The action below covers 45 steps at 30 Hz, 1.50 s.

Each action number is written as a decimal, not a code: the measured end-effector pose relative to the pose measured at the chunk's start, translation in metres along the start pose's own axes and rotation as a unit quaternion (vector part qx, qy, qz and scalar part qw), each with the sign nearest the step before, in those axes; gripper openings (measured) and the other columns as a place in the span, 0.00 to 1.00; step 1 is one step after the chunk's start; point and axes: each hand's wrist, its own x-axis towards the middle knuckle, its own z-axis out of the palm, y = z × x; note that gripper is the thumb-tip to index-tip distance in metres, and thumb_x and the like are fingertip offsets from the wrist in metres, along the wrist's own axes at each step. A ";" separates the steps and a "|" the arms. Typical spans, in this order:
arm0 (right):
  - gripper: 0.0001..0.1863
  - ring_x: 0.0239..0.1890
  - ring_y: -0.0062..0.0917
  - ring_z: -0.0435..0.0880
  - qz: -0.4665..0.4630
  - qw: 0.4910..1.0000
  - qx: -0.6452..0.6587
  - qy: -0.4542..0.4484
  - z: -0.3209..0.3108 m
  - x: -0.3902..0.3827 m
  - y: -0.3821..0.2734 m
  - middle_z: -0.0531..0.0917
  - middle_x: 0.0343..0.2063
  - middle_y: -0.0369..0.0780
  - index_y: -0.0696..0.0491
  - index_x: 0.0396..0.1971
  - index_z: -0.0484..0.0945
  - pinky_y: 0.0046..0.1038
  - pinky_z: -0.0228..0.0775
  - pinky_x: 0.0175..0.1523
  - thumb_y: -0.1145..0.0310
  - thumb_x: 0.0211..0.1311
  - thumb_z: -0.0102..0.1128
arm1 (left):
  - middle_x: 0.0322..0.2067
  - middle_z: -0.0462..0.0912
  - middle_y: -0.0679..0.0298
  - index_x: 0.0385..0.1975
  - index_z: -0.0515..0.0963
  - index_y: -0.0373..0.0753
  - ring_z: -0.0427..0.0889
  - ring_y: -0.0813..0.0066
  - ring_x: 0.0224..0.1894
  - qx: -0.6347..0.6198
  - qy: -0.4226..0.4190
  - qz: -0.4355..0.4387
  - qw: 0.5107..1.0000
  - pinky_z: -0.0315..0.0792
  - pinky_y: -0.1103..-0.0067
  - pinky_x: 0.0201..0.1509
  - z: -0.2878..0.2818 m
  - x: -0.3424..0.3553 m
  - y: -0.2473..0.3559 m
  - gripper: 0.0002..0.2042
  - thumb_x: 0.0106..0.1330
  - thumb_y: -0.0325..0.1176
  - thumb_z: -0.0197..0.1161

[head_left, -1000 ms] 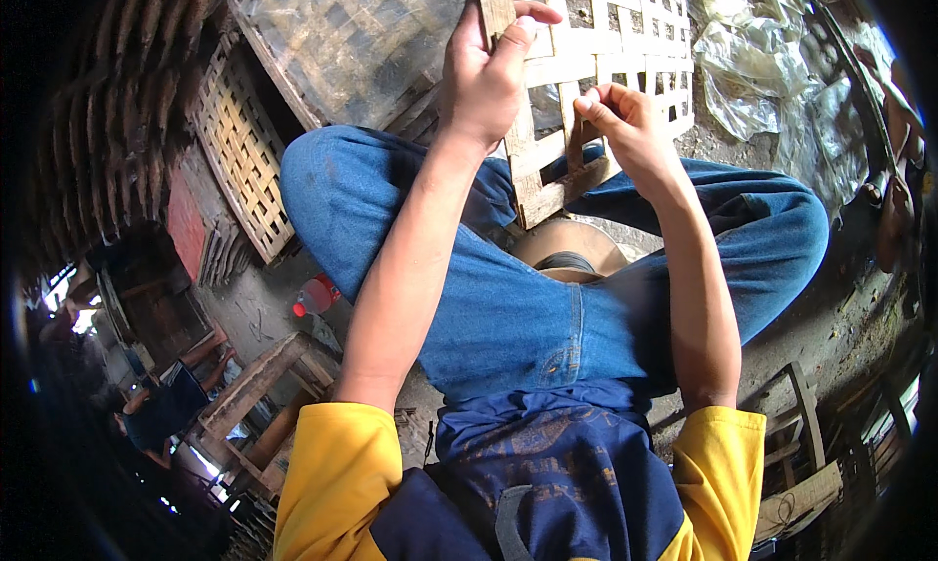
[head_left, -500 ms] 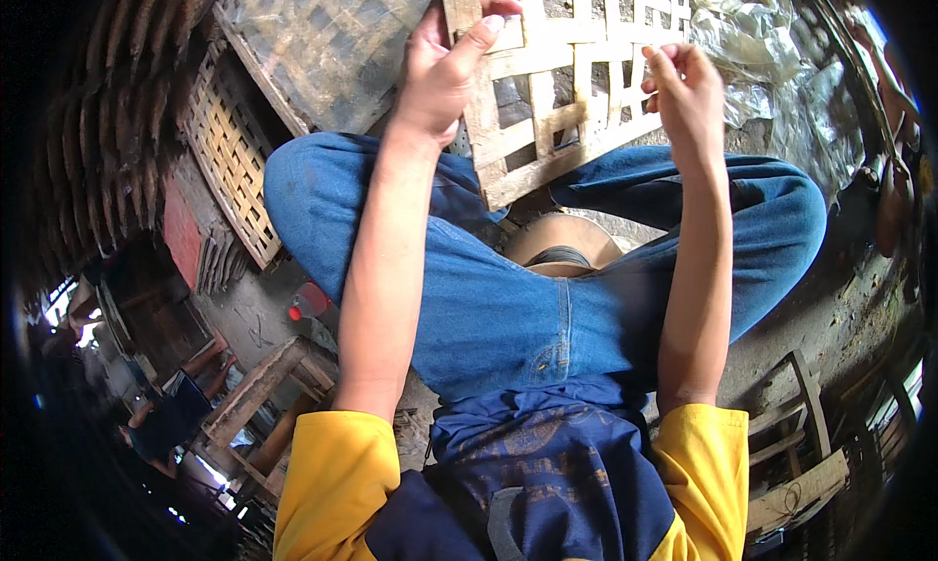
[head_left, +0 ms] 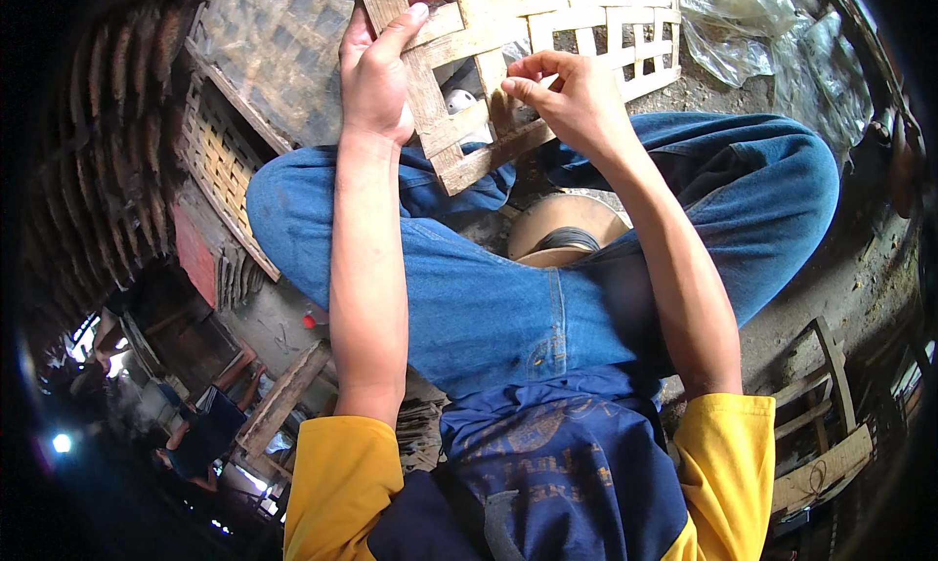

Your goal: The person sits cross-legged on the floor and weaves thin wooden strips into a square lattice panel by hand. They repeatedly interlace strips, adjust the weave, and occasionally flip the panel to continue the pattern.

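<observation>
My left hand (head_left: 376,77) grips the wooden edge bar of a lattice panel (head_left: 562,19) made of flat pale bamboo strips, held tilted above my crossed legs. My right hand (head_left: 572,107) is at the panel's lower left part, with thumb and forefinger closed beside a vertical strip; what is between the fingertips is too small to make out. Below the panel, between my legs in blue jeans, lies a round tan spool-like object (head_left: 535,224) with a dark coiled cord or wire.
Woven panels (head_left: 225,180) and a plastic-covered board (head_left: 269,53) lie beyond my left knee. Crumpled plastic sheeting (head_left: 733,28) is at top right. Wooden frames (head_left: 283,395) stand either side of me. A red cap (head_left: 309,321) shows by my left leg. Another person (head_left: 200,439) is at lower left.
The panel and my left hand have moved left. My right hand moved right, then came down and left to the panel's lower left part, its fingertips still drawn together.
</observation>
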 end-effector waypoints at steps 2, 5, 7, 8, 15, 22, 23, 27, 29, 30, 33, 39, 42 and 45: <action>0.15 0.35 0.30 0.88 0.000 1.000 0.012 0.021 0.007 0.002 0.005 0.88 0.31 0.45 0.54 0.39 0.87 0.33 0.77 0.45 0.59 0.58 0.73 | 0.49 0.85 0.60 0.50 0.77 0.35 0.83 0.75 0.48 0.001 0.007 0.006 1.000 0.79 0.76 0.56 0.001 0.001 0.000 0.11 0.71 0.27 0.57; 0.14 0.34 0.29 0.88 0.030 0.998 0.052 0.035 0.015 0.001 0.008 0.88 0.30 0.44 0.54 0.37 0.87 0.33 0.77 0.43 0.60 0.57 0.74 | 0.48 0.85 0.60 0.49 0.77 0.36 0.83 0.76 0.47 0.009 0.017 0.018 1.000 0.79 0.76 0.54 0.003 0.001 -0.003 0.10 0.71 0.28 0.58; 0.14 0.34 0.28 0.88 0.033 0.995 0.084 0.048 0.018 0.002 0.011 0.88 0.29 0.43 0.55 0.35 0.87 0.32 0.77 0.43 0.61 0.57 0.74 | 0.47 0.86 0.61 0.49 0.78 0.36 0.83 0.77 0.46 0.023 0.019 0.027 0.999 0.80 0.77 0.53 0.000 0.003 -0.005 0.10 0.71 0.28 0.59; 0.14 0.33 0.27 0.88 0.037 0.994 0.089 0.046 0.018 0.002 0.012 0.88 0.28 0.43 0.55 0.35 0.86 0.32 0.77 0.42 0.61 0.57 0.74 | 0.46 0.86 0.61 0.49 0.78 0.36 0.84 0.77 0.45 0.022 0.015 0.031 0.999 0.80 0.77 0.52 -0.001 0.003 -0.006 0.10 0.71 0.28 0.60; 0.13 0.33 0.23 0.87 0.039 0.992 0.121 0.021 0.018 0.009 0.020 0.89 0.29 0.41 0.56 0.36 0.85 0.29 0.77 0.41 0.62 0.58 0.74 | 0.43 0.86 0.63 0.47 0.80 0.36 0.83 0.78 0.44 0.039 -0.001 0.039 0.998 0.79 0.79 0.52 -0.003 0.008 -0.006 0.09 0.70 0.30 0.61; 0.13 0.35 0.21 0.86 0.031 0.989 0.147 -0.014 0.012 0.016 0.024 0.89 0.30 0.39 0.54 0.36 0.86 0.28 0.76 0.44 0.59 0.63 0.70 | 0.42 0.86 0.63 0.46 0.80 0.36 0.83 0.78 0.44 0.046 0.000 0.061 0.997 0.77 0.78 0.54 0.000 0.012 -0.007 0.09 0.70 0.30 0.61; 0.15 0.37 0.21 0.86 0.014 0.993 0.119 -0.018 0.004 0.021 0.025 0.89 0.32 0.40 0.54 0.38 0.86 0.28 0.76 0.44 0.57 0.66 0.67 | 0.42 0.86 0.63 0.45 0.81 0.36 0.84 0.78 0.43 0.027 -0.003 0.064 0.998 0.78 0.78 0.52 0.001 0.013 -0.007 0.08 0.70 0.29 0.61; 0.18 0.32 0.17 0.79 0.027 0.982 0.102 0.155 -0.049 0.032 0.020 0.86 0.31 0.38 0.58 0.44 0.85 0.24 0.73 0.38 0.57 0.65 0.67 | 0.41 0.84 0.64 0.41 0.81 0.36 0.81 0.76 0.44 0.016 0.024 0.043 0.999 0.77 0.78 0.51 0.014 0.009 0.000 0.06 0.71 0.26 0.58; 0.18 0.31 0.16 0.78 0.057 0.967 0.106 0.224 -0.069 0.034 0.034 0.85 0.29 0.39 0.58 0.46 0.85 0.23 0.72 0.37 0.59 0.65 0.66 | 0.39 0.83 0.64 0.40 0.80 0.36 0.82 0.76 0.42 -0.008 0.030 0.031 0.999 0.78 0.78 0.48 0.016 0.010 0.000 0.05 0.71 0.25 0.58; 0.18 0.32 0.16 0.79 0.078 0.961 0.121 0.237 -0.072 0.033 0.033 0.85 0.30 0.40 0.58 0.46 0.85 0.23 0.73 0.38 0.60 0.66 0.65 | 0.39 0.83 0.64 0.40 0.80 0.36 0.82 0.76 0.41 -0.025 0.034 0.020 0.999 0.79 0.78 0.47 0.017 0.011 0.001 0.05 0.71 0.25 0.58; 0.17 0.38 0.34 0.88 0.091 0.971 -0.131 0.180 -0.064 0.022 0.038 0.89 0.33 0.45 0.55 0.43 0.87 0.34 0.77 0.46 0.58 0.64 0.64 | 0.38 0.83 0.63 0.40 0.80 0.36 0.83 0.76 0.39 -0.031 0.038 0.025 0.998 0.80 0.79 0.44 0.012 0.014 -0.002 0.05 0.71 0.25 0.57; 0.18 0.40 0.37 0.88 0.102 0.970 -0.215 -0.051 -0.045 0.000 0.064 0.88 0.37 0.47 0.53 0.41 0.88 0.35 0.78 0.48 0.54 0.58 0.71 | 0.37 0.83 0.63 0.41 0.79 0.36 0.84 0.76 0.36 -0.053 0.054 0.011 0.997 0.81 0.78 0.39 0.019 0.013 0.000 0.05 0.70 0.26 0.58; 0.19 0.40 0.37 0.88 0.087 0.978 -0.182 -0.055 -0.034 0.005 0.066 0.87 0.35 0.47 0.53 0.41 0.88 0.35 0.77 0.47 0.54 0.56 0.72 | 0.36 0.82 0.63 0.42 0.79 0.36 0.83 0.76 0.35 -0.057 0.048 0.017 0.997 0.81 0.78 0.38 0.019 0.013 -0.001 0.05 0.70 0.26 0.58; 0.20 0.32 0.24 0.81 0.052 0.981 -0.179 -0.053 -0.028 0.005 0.069 0.84 0.28 0.39 0.56 0.41 0.86 0.28 0.73 0.40 0.55 0.59 0.72 | 0.36 0.82 0.63 0.41 0.78 0.36 0.83 0.75 0.35 -0.084 0.031 0.006 0.996 0.81 0.78 0.38 0.015 0.012 -0.006 0.05 0.70 0.26 0.58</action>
